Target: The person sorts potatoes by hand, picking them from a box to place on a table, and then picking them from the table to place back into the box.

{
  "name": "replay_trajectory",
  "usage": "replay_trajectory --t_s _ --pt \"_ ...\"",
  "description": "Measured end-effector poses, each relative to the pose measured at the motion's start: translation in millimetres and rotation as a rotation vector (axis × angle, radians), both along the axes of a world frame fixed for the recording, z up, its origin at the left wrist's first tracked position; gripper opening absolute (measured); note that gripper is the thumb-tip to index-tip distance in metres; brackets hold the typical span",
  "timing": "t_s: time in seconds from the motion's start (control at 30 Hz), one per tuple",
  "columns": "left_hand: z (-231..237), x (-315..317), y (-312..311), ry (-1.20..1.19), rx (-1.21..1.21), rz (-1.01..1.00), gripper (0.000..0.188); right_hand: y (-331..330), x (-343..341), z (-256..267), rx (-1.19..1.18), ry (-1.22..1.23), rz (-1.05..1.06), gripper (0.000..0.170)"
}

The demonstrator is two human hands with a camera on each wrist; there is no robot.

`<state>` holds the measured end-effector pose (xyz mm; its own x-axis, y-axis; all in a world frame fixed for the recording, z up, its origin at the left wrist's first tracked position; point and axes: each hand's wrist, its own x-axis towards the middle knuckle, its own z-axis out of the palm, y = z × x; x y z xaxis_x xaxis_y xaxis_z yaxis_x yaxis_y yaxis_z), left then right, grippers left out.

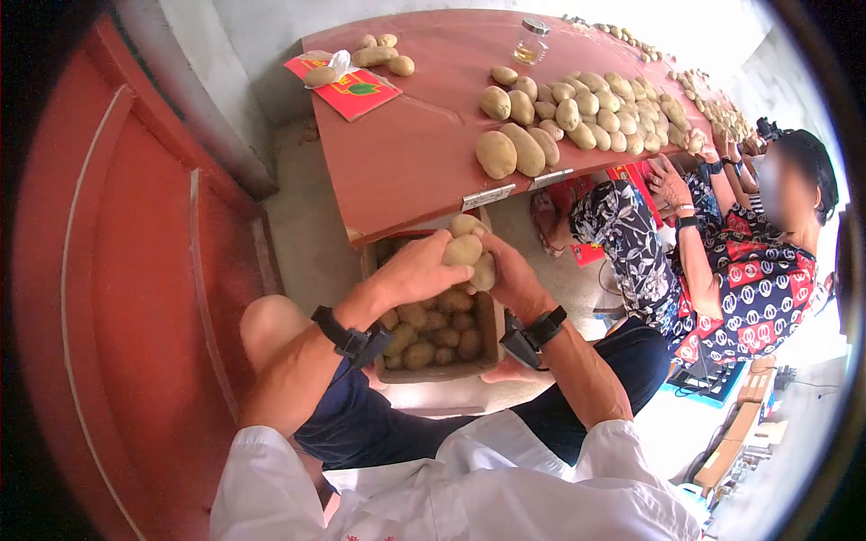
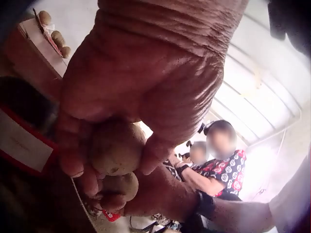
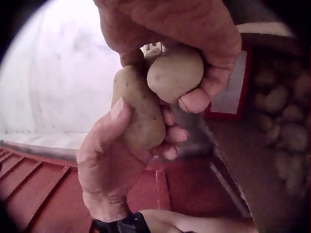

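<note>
Both hands are close together above a box of potatoes, beside the table's near edge. My left hand grips a potato, which the right wrist view shows as a long one with the thumb across it. My right hand holds a rounder potato, seen between its curled fingers and thumb in the right wrist view. Another potato shows at the top between the hands; which hand bears it, I cannot tell.
The red-brown table carries a large group of potatoes, a glass jar and a red card with several potatoes around it. A person in a patterned shirt sits along the table at right. A red door stands left.
</note>
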<state>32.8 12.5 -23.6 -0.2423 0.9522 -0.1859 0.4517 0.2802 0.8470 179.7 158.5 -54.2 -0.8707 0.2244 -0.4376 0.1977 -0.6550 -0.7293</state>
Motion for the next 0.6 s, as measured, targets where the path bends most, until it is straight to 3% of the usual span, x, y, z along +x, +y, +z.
replay_trajectory --t_s 0.03,0.13,0.23,0.3,0.4,0.57,0.6 --pt "3.7 -2.7 -0.6 0.001 0.003 0.003 0.054 -1.4 -0.5 12.5 0.041 -0.005 -0.022 0.046" --pt "26.7 -10.7 -3.8 -0.298 0.091 0.122 0.051 3.3 -7.3 31.7 0.084 0.006 -0.045 0.044" --pt "35.3 -19.5 -2.4 -0.381 0.063 0.275 0.051 13.0 -13.0 39.4 0.141 0.017 -0.037 0.044" --pt "39.1 -27.7 -1.9 -0.415 0.150 0.275 0.050 18.9 -21.4 47.1 0.195 0.010 -0.030 0.044" --pt "38.2 -36.6 1.5 -0.617 0.259 0.438 0.045 22.8 -34.0 65.4 0.326 0.004 -0.027 0.044" --pt "36.4 -50.8 1.7 -0.852 0.392 0.554 0.042 46.4 -67.5 96.1 0.693 -0.142 0.028 0.041" --pt "37.2 -53.0 1.1 -0.905 0.425 0.572 0.042 55.4 -74.0 101.6 0.935 -0.018 0.097 0.036"
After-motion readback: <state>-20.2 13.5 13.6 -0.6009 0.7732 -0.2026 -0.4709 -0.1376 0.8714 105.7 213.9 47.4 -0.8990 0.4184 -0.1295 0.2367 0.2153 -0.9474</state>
